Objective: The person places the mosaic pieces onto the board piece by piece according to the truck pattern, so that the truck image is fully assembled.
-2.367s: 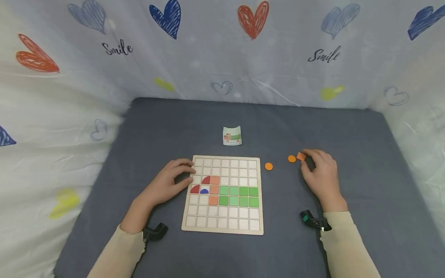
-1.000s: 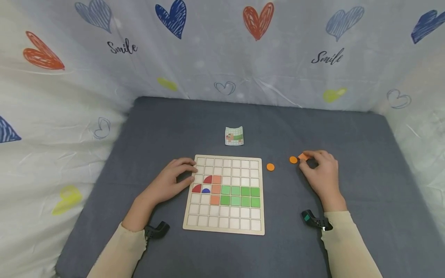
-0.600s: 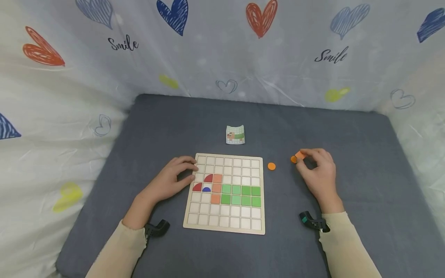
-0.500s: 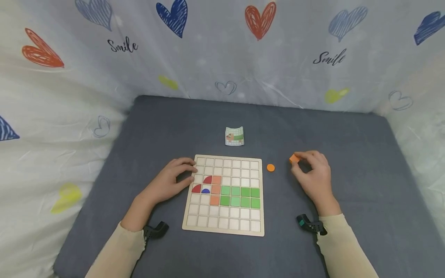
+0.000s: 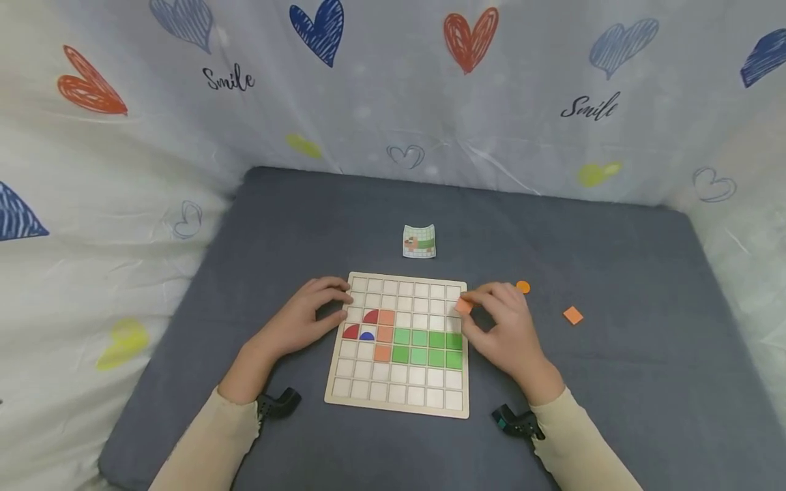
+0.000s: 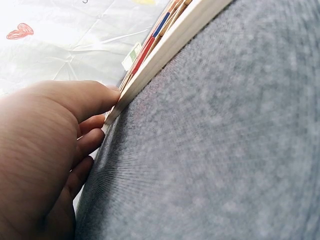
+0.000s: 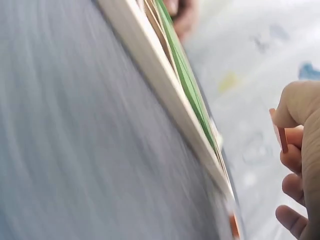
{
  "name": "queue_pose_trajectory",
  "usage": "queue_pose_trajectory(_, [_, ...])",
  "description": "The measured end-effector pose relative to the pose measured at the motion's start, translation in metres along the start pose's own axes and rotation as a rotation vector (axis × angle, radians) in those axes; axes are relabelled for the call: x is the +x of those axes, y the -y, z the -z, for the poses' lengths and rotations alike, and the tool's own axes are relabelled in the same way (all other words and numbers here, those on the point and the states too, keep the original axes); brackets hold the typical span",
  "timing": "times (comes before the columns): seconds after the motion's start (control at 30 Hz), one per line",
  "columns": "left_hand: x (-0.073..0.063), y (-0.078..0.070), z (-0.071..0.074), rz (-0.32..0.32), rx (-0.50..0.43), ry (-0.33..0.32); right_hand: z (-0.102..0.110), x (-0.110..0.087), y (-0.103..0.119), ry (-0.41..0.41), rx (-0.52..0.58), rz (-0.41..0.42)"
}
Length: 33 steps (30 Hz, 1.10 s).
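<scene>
A square wooden grid board (image 5: 399, 407) lies on the table, with green, salmon, red and blue tiles in its middle rows. My left hand (image 5: 301, 319) rests its thumb and fingertips against the board's left edge; the left wrist view shows the thumb (image 6: 107, 97) at the wooden rim. My right hand (image 5: 506, 331) pinches an orange square tile (image 5: 463, 306) between thumb and fingers, over the board's right edge. In the right wrist view this tile (image 7: 280, 132) is held edge-on, raised above the board's level.
An orange disc (image 5: 522, 287) lies just behind the right hand. Farther right lies another orange square (image 5: 573, 315). A small card with a printed grid picture (image 5: 419, 241) is beyond the board. A white sheet with printed hearts (image 5: 393, 102) stands behind the table.
My right hand has carried the orange square tile left from beside the far disc to the board's right edge, uncovering that disc and another orange square. The left hand stays put.
</scene>
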<state>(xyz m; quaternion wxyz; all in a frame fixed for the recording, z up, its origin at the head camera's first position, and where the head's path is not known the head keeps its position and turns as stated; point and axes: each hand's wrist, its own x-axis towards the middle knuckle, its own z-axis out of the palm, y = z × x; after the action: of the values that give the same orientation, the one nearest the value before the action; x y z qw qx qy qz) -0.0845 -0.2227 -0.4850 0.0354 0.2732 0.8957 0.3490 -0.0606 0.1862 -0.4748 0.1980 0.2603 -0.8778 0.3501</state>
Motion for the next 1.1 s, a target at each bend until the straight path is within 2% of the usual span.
queue_pose_trajectory(0.23, [0.000,0.000,0.002,0.001,-0.001,0.007,-0.030,0.006,0.029,0.041,0.076,0.087])
queue_pose_trajectory(0.43, [0.000,0.003,0.001,-0.006,0.011,-0.003,-0.050,0.014,0.052,0.116,0.081,0.110])
queue_pose_trajectory(0.63, [0.002,0.002,-0.002,-0.018,0.000,-0.007,-0.068,0.019,0.072,0.170,0.082,0.172])
queue_pose_trajectory(0.87, [0.004,0.002,-0.002,-0.016,-0.009,-0.003,-0.085,0.024,0.086,0.212,0.064,0.204])
queue_pose_trajectory(1.1, [0.003,0.002,-0.001,-0.012,-0.016,-0.003,-0.099,0.023,0.094,0.294,0.039,0.231])
